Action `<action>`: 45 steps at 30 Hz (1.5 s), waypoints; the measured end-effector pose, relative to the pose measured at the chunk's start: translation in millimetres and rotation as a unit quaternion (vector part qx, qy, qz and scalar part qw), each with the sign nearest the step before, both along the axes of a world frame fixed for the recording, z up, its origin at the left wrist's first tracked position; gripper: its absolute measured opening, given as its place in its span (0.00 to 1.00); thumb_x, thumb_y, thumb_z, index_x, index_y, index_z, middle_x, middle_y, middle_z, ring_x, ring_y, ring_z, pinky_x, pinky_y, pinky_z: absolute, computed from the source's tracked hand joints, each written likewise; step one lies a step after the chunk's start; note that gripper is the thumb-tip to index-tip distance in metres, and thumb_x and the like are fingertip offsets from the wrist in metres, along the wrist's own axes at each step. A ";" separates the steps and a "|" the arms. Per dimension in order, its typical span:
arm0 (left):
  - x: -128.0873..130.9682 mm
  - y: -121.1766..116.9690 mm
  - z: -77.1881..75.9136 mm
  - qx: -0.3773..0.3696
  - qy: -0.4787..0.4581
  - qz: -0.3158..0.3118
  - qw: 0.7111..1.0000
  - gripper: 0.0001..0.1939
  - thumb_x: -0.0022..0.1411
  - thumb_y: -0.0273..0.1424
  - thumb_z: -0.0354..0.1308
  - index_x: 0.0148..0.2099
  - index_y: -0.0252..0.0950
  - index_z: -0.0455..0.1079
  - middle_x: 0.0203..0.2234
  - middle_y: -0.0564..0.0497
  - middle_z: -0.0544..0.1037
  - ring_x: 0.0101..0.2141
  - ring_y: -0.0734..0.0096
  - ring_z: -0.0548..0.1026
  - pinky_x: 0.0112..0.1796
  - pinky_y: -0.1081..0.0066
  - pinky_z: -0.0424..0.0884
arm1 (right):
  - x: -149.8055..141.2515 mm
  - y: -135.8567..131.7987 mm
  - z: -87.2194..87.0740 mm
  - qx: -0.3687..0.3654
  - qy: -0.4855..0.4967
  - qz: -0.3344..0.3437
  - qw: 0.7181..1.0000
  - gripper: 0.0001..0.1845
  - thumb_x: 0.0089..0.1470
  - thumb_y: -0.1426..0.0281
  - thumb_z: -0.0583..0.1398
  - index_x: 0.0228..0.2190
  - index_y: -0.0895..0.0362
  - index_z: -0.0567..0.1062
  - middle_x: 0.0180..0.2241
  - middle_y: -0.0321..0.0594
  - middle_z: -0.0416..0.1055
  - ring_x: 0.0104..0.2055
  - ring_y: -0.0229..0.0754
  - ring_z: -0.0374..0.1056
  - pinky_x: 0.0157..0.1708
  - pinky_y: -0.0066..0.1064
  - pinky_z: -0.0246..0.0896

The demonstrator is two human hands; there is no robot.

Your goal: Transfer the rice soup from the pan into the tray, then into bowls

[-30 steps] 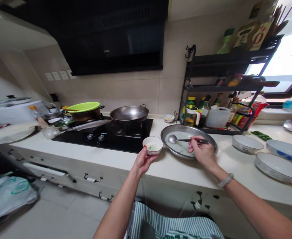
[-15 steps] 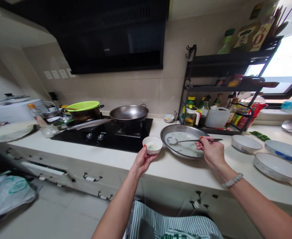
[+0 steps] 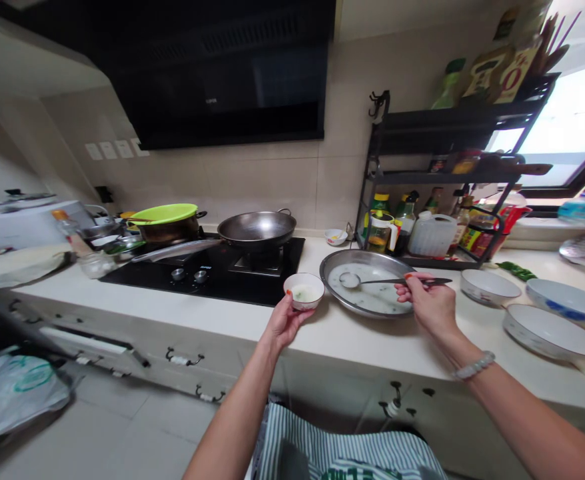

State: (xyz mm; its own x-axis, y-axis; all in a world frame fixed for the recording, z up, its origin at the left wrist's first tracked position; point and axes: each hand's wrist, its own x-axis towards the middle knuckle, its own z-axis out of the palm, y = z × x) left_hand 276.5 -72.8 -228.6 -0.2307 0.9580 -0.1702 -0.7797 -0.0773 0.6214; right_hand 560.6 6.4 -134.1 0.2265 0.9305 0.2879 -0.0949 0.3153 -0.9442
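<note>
My left hand is closed on a small white bowl, thumb at its near rim. Pale liquid with green bits lies inside the bowl. To the right stands a wide metal basin of whitish liquid with dark green flecks. My right hand grips the dark handle of a ladle, whose round metal head is over the left part of the basin, at or just above the liquid. I cannot tell whether the head touches the liquid. The small bowl is close beside the basin's left rim.
A steel wok sits on the black stove, left of which stands a pot with a green basin. Behind the metal basin is a black rack with bottles. White bowls stand on the right counter.
The ladle and my right hand have shifted slightly to the right over the basin. My left hand keeps its hold on the small bowl.
</note>
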 end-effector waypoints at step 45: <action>0.2 -0.9 0.0 0.002 0.007 0.005 1.000 0.22 0.67 0.36 0.62 0.59 0.30 0.69 0.55 0.33 0.77 0.52 0.49 0.78 0.54 0.46 0.74 | 15.5 4.6 -0.9 0.015 -0.056 -0.022 0.998 0.11 0.44 0.61 0.67 0.28 0.53 0.73 0.17 0.37 0.71 0.20 0.46 0.73 0.16 0.33 0.71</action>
